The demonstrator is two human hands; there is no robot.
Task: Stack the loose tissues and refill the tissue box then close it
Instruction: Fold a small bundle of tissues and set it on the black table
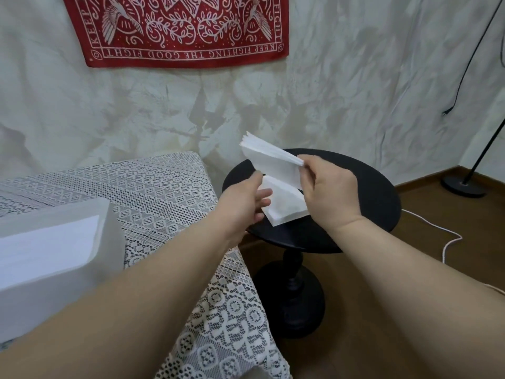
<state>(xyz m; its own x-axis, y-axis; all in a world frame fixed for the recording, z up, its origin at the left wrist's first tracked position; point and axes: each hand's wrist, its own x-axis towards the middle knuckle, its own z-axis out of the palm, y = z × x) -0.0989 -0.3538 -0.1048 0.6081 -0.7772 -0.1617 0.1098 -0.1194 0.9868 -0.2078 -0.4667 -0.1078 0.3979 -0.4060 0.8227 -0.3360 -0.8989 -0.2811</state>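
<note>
1. We are using two hands, and both are showing over the round black worktop [369, 192].
2. Our right hand [332, 192] is pinching one bundle of tissues [273, 162] at its near corner; this grip is closed on the bundle, thumb and fingers curled round it, lifting it clear of the worktop and tilted.
3. Our left hand [246, 201] is reaching in with its fingers loosely spread, touching the lower edge of that lifted bundle; its grip is holding nothing.
4. Directly under the right grip, one second stack of tissues [284, 209] is lying flat on the black worktop.
5. Well to the left of both grips, one white tissue box [54, 255] is sitting on one lace-covered table [164, 181], with white tissues showing in its opening.
6. Above the grips, one red cloth [185, 31] is hanging on the wall.
7. To the right of the grips, one black lamp stand [464, 184] and one white cord [437, 231] are on the floor.
</note>
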